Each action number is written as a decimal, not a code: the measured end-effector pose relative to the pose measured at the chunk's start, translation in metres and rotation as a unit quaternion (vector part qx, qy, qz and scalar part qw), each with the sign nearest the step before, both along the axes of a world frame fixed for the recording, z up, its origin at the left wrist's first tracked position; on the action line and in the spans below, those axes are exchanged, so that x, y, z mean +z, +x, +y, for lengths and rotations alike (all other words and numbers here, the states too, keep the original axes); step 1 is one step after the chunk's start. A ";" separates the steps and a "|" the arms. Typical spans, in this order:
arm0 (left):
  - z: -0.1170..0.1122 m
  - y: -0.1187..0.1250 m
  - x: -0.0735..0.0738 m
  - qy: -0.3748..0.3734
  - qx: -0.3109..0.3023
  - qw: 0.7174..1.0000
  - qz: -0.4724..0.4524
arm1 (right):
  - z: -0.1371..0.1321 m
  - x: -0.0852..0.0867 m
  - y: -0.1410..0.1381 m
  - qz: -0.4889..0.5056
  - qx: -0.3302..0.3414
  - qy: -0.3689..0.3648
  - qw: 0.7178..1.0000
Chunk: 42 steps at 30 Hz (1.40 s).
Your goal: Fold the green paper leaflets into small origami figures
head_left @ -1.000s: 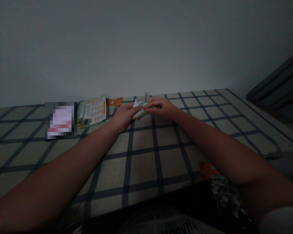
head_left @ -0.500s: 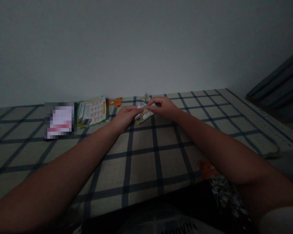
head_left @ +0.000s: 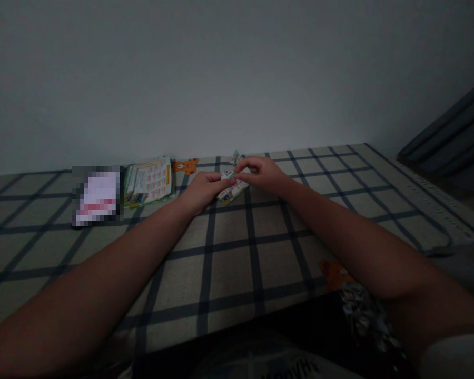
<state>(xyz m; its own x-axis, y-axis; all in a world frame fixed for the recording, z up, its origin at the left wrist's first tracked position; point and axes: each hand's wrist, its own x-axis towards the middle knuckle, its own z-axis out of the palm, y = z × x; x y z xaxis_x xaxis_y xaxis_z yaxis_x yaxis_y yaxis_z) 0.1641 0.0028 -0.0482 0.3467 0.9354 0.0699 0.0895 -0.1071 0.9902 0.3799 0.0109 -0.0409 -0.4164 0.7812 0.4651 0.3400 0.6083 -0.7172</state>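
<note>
Between my hands is a small piece of folded printed paper (head_left: 229, 196), green, white and yellow, close to the far side of the checked cloth. My left hand (head_left: 203, 192) grips its left side, the thumb lying across the top. With thumb and forefinger closed in a pinch, my right hand (head_left: 260, 173) holds the paper's upper right part. One pointed end of the paper sticks up behind the fingers. The fold's finer shape is too dim and small to make out.
Left of my hands lies a stack of printed leaflets (head_left: 150, 180), beside a blurred-out pink and white item (head_left: 98, 196). A checked cloth with bear prints (head_left: 229, 263) covers the surface. The wall (head_left: 237, 79) rises right behind it; dark folded fabric (head_left: 454, 137) hangs at the right.
My left thumb has slid a little to the right over the paper, and my right fingertips have shifted slightly left. The paper's visible face has changed slightly. Everything else stays put.
</note>
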 end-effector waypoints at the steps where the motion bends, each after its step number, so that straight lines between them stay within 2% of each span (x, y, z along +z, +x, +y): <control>1: 0.000 0.000 0.000 -0.003 -0.006 1.000 0.003 | 0.001 -0.001 0.000 0.021 0.009 -0.013 1.000; 4: 0.000 0.000 0.002 -0.017 -0.021 1.000 0.013 | 0.001 -0.004 -0.001 0.061 0.035 -0.042 0.997; 9: -0.002 -0.002 0.006 -0.015 -0.054 0.998 0.038 | 0.000 -0.004 -0.001 0.071 0.049 -0.047 0.995; 14: -0.004 -0.003 0.008 0.003 -0.048 0.996 0.070 | -0.002 -0.003 -0.001 0.068 0.045 -0.052 0.995; 20: -0.001 0.001 -0.001 -0.010 0.001 1.000 -0.006 | -0.006 0.004 -0.002 0.096 0.002 -0.097 0.991; 24: 0.002 0.001 -0.004 -0.011 -0.011 0.999 -0.037 | -0.009 0.009 -0.002 0.077 0.003 -0.111 0.991; 27: -0.001 -0.001 -0.001 0.020 -0.020 0.999 0.018 | -0.010 0.011 -0.002 0.054 -0.016 -0.090 0.994; 30: -0.006 -0.002 0.004 0.070 -0.066 0.991 0.096 | -0.010 0.010 -0.002 0.034 -0.033 -0.056 0.997; 33: -0.008 -0.003 0.007 0.099 -0.100 0.983 0.118 | -0.010 0.010 -0.002 0.017 -0.035 -0.038 0.999; 42: -0.003 -0.006 0.006 0.124 -0.138 0.971 0.149 | -0.008 0.009 -0.002 0.020 0.021 -0.084 0.996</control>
<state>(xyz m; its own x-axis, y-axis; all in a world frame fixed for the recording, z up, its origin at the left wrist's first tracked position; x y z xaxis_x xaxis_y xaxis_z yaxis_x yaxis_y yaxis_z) 0.1583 -0.0003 -0.0426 0.6211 0.7711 0.1400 0.3018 -0.4002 0.8653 0.3783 0.0026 -0.0324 -0.4346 0.8312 0.3468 0.2849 0.4922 -0.8225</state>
